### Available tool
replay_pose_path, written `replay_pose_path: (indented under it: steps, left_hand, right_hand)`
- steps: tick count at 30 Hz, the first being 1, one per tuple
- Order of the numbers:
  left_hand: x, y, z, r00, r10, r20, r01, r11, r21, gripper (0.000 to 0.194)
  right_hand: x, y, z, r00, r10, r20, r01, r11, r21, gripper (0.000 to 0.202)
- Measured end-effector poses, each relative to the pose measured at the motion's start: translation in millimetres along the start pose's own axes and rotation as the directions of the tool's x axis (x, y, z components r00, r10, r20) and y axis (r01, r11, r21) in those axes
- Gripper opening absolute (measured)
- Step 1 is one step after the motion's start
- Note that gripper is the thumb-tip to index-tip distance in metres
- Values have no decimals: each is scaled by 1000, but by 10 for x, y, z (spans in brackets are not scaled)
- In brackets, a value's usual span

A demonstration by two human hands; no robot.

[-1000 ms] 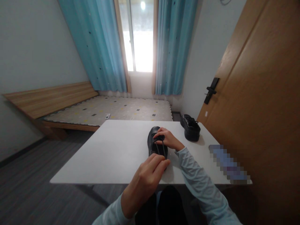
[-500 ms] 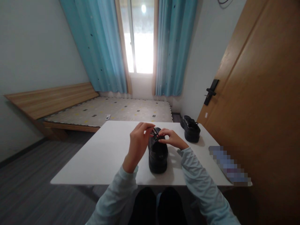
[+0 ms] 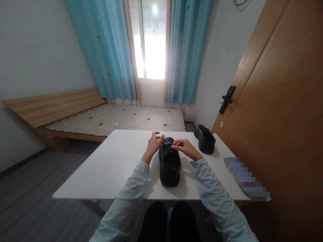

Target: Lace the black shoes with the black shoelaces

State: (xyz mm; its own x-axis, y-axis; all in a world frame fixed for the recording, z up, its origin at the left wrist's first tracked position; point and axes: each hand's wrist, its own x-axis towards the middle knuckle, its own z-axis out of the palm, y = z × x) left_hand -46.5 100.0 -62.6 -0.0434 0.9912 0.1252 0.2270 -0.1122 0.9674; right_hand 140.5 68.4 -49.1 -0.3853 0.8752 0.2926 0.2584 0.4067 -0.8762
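Note:
A black lace-up shoe (image 3: 170, 166) stands on the white table in front of me, its heel toward me and its toe pointing away. At its left side, my left hand (image 3: 153, 145) pinches one end of the black shoelace (image 3: 167, 148) between thumb and fingers. My right hand (image 3: 186, 148) is at the shoe's right side, thumb and index finger closed on the other part of the lace. The thin lace ends are hard to make out against the dark shoe.
A second black shoe (image 3: 207, 141) stands at the table's (image 3: 101, 168) far right. A blurred-out flat item (image 3: 246, 178) lies along the right edge. Beyond are a bed (image 3: 136, 117) with a small white device (image 3: 115, 125) and, to the right, a wooden door (image 3: 275, 101).
My left hand has moved down and slightly away from me, from above the laces to the shoe's left side. The right hand has stayed almost in place.

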Motion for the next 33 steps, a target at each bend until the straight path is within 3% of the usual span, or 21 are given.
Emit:
replay_pose_path:
  steps: [3,6,8,10,13,18,23,27,30,33]
  left_hand:
    - [-51,-33,-29,998,65,-26,-56,966,253,37]
    - [-102,16,-87,979,182,-92,-119,876,467,37]
    - [-127,63,-134,984,172,-42,-124,841,527,44]
    - [-145,99,-180,990,93,109,-135,864,486,57]
    - [-169,117,-224,938,53,343,-181,919,350,60]
    - [-232,140,-211,875,131,466,-208,971,118,45]
    - [-279,195,-159,869,291,401,-238,955,-176,34]
    - [-282,206,-119,878,398,266,-378,917,-127,27]
    - [-290,210,-90,850,490,195,-493,869,-37,20]
    - [-290,191,-59,848,501,174,-505,863,-27,19]
  right_hand:
    - [5,13,6,1000,11,-13,-11,1000,19,30]
    - [8,17,15,1000,14,-27,-14,999,31,31]
    - [9,19,19,999,18,-38,-16,999,42,31]
    - [8,25,21,999,20,-47,-17,998,53,31]
    - [4,45,25,999,25,-46,-21,996,83,30]
    - [5,74,48,996,46,-75,-32,984,173,32]
    - [18,49,96,990,70,-126,-39,972,231,29]
    - [11,-31,128,993,48,-111,-32,989,141,22]
    - [-1,-97,131,1000,-5,-31,7,999,45,19]
    - [-3,-131,130,999,-38,-13,38,999,-9,19]
